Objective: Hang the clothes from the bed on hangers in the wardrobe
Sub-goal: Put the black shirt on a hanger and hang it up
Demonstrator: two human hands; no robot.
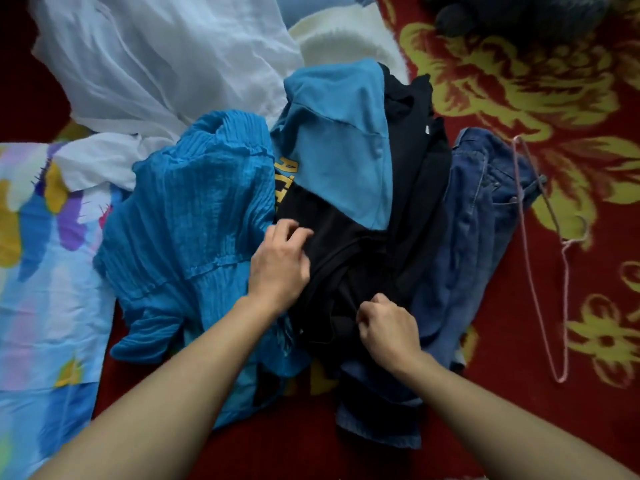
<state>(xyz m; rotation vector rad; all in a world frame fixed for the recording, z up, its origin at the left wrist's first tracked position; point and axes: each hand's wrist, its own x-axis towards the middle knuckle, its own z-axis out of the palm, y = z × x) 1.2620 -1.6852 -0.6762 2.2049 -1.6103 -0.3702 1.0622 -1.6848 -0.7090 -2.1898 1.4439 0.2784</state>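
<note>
— Pinching was observed at lower centre: a fold of the black garment [349, 244] was gripped by the clenched fingers of the right hand [388, 327].
— And the left hand [280, 258]?
— Its fingers were bent onto the same garment at mid-frame; a grip could not be told. Jeans [474, 244] were heaped just right, and a pink hanger [540, 237] was laid further right on the red bedspread [554, 98].

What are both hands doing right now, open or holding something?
Left hand: fingers bent on the black cloth garment with yellow lettering; grip cannot be told.
Right hand: closed, pinching a fold of that garment.
</note>
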